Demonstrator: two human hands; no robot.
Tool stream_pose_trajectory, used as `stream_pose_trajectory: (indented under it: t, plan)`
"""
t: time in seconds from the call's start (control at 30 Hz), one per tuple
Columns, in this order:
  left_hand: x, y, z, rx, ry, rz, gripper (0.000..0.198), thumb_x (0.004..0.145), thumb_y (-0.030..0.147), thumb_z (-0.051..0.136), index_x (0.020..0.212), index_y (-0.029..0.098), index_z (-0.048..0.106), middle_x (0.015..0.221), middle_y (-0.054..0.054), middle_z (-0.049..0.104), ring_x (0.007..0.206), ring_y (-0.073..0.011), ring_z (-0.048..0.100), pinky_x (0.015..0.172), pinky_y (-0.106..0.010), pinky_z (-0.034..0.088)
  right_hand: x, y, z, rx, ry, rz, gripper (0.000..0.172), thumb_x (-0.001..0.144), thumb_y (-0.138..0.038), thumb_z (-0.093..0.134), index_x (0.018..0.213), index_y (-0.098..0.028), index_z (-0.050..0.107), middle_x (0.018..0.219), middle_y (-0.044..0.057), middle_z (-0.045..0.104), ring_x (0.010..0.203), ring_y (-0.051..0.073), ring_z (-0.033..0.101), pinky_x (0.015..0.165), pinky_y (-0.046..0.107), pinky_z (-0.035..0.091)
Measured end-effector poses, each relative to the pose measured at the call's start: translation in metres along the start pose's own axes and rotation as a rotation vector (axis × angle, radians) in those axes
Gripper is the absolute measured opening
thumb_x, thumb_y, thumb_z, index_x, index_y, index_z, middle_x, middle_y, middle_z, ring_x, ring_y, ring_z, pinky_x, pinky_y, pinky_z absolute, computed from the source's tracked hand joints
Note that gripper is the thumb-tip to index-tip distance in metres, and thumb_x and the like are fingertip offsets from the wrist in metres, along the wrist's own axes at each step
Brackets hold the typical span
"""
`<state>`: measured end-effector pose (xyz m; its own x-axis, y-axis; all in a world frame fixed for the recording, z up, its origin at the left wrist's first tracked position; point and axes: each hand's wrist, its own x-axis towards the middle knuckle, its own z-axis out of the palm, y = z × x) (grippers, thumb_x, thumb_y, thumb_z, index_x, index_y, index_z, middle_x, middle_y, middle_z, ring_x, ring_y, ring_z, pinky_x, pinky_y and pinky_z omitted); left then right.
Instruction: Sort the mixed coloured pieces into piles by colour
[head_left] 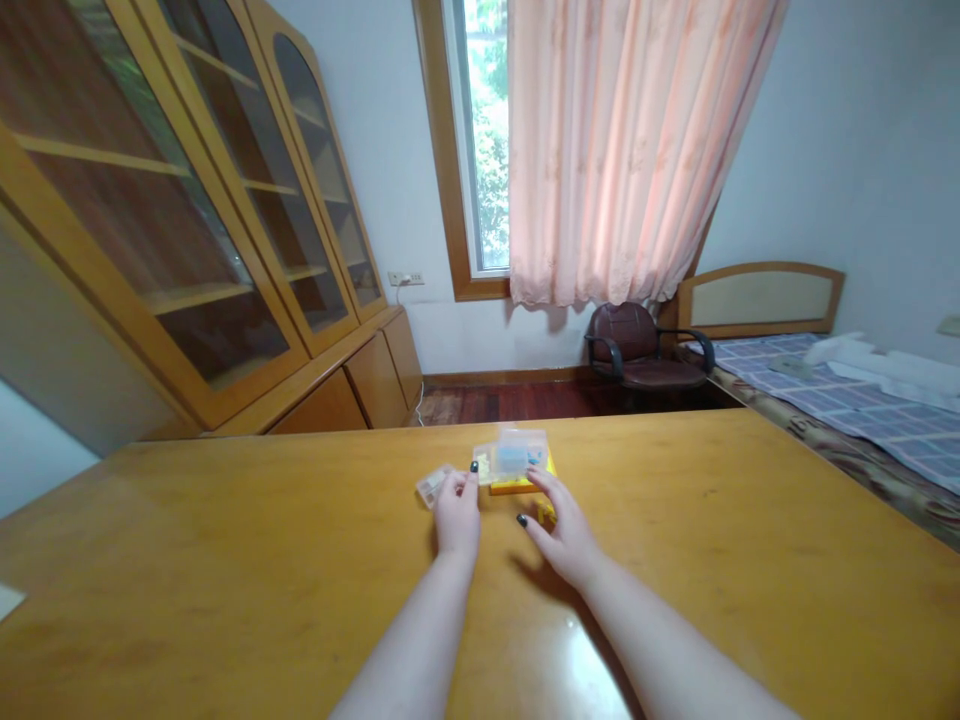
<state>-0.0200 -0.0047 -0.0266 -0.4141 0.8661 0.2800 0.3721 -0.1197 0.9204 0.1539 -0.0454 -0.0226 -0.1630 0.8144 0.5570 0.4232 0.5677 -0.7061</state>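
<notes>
My left hand [457,513] has its fingers curled at a small clear plastic box [430,487], which sticks out to the left of the fingers. Its thumb reaches a clear container with pale yellow bits [482,463]. My right hand [564,530] is open, thumb and fingers apart, above the table. Its fingertips are nearest a clear plastic case [513,458] with something blue inside. That case lies over a flat yellow item [513,487]. A small yellow piece [547,514] shows behind the right hand, partly hidden by it.
The wide wooden table [225,560] carries all these items. A white corner of something [9,600] lies at its left edge. Beyond stand a glass-door cabinet [300,300], a dark red armchair [637,350] and a bed [885,420] on the right.
</notes>
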Motion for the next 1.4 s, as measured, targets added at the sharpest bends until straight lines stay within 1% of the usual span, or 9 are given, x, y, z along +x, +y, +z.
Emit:
stream_pose_trajectory:
  t: [0.23,0.47,0.77,0.83,0.9,1.0,1.07,1.17,1.4]
  plan:
    - [-0.003,0.007,-0.003,-0.036,-0.052,-0.004,0.036,0.075,0.039,0.05,0.053,0.022,0.028,0.052,0.007,0.032,0.054,-0.0105,0.035,0.055,-0.022,0.032,-0.001,0.008,0.01,0.284,0.115,0.097,0.035,0.08,-0.028,0.058,0.113,-0.023,0.048,0.119,0.01,0.053,0.11,0.022,0.054,0.095,0.041,0.046]
    - [-0.009,0.012,0.001,-0.174,-0.336,0.109,0.029,0.071,0.032,0.053,0.055,0.02,0.033,0.054,0.008,0.032,0.054,-0.0085,0.032,0.053,-0.02,0.028,0.002,0.017,0.015,0.461,0.088,0.28,0.086,0.062,-0.024,0.074,0.135,-0.029,0.028,0.125,0.011,0.05,0.087,0.021,0.06,0.07,0.036,0.053]
    - [-0.01,0.018,-0.002,-0.319,-0.525,-0.004,0.03,0.07,0.039,0.054,0.056,0.02,0.036,0.051,0.007,0.04,0.05,-0.0087,0.039,0.051,-0.02,0.033,0.005,0.013,0.008,0.639,0.143,0.24,0.07,0.063,-0.026,0.075,0.122,-0.027,0.036,0.127,0.01,0.048,0.115,0.025,0.051,0.095,0.042,0.043]
    - [-0.009,0.023,-0.011,-0.127,-0.437,0.059,0.03,0.077,0.041,0.047,0.056,0.02,0.042,0.051,0.004,0.046,0.052,-0.0115,0.045,0.054,-0.022,0.038,0.007,0.014,0.008,0.656,0.163,0.257,0.073,0.061,-0.027,0.077,0.122,-0.026,0.037,0.126,0.01,0.049,0.113,0.025,0.052,0.095,0.042,0.043]
    - [-0.006,0.026,-0.023,0.198,-0.224,0.21,0.03,0.083,0.038,0.039,0.063,0.019,0.052,0.064,-0.003,0.058,0.066,-0.0166,0.056,0.066,-0.028,0.044,0.009,0.016,0.007,0.657,0.223,0.285,0.073,0.059,-0.027,0.078,0.12,-0.024,0.039,0.125,0.011,0.05,0.112,0.025,0.053,0.096,0.042,0.043]
    - [-0.001,0.026,-0.034,0.623,0.005,0.32,0.034,0.085,0.033,0.036,0.106,0.018,0.059,0.119,-0.012,0.058,0.113,-0.0248,0.049,0.097,-0.039,0.035,0.012,0.02,0.005,0.685,0.348,0.323,0.069,0.059,-0.03,0.077,0.117,-0.023,0.041,0.121,0.012,0.052,0.107,0.025,0.056,0.093,0.042,0.045]
    - [0.001,0.02,-0.033,0.872,-0.015,0.211,0.049,0.084,0.034,0.039,0.128,0.014,0.046,0.141,-0.015,0.038,0.131,-0.03,0.031,0.107,-0.05,0.021,0.013,0.021,0.004,0.689,0.416,0.344,0.068,0.059,-0.032,0.076,0.117,-0.022,0.041,0.119,0.012,0.054,0.105,0.025,0.057,0.091,0.042,0.046]
    - [0.0,0.008,-0.025,1.088,-0.206,0.016,0.065,0.082,0.04,0.043,0.139,0.01,0.032,0.148,-0.016,0.025,0.135,-0.0346,0.019,0.107,-0.059,0.011,0.013,0.021,0.002,0.604,0.46,0.36,0.067,0.059,-0.031,0.076,0.116,-0.021,0.043,0.118,0.011,0.055,0.107,0.025,0.056,0.094,0.043,0.043]
    - [0.006,-0.002,-0.022,1.108,-0.341,0.011,0.068,0.08,0.046,0.044,0.14,0.018,0.03,0.15,-0.014,0.019,0.137,-0.0342,0.016,0.106,-0.061,0.008,0.012,0.021,0.003,0.682,0.446,0.341,0.064,0.059,-0.029,0.076,0.114,-0.022,0.045,0.116,0.011,0.056,0.106,0.025,0.057,0.093,0.044,0.044]
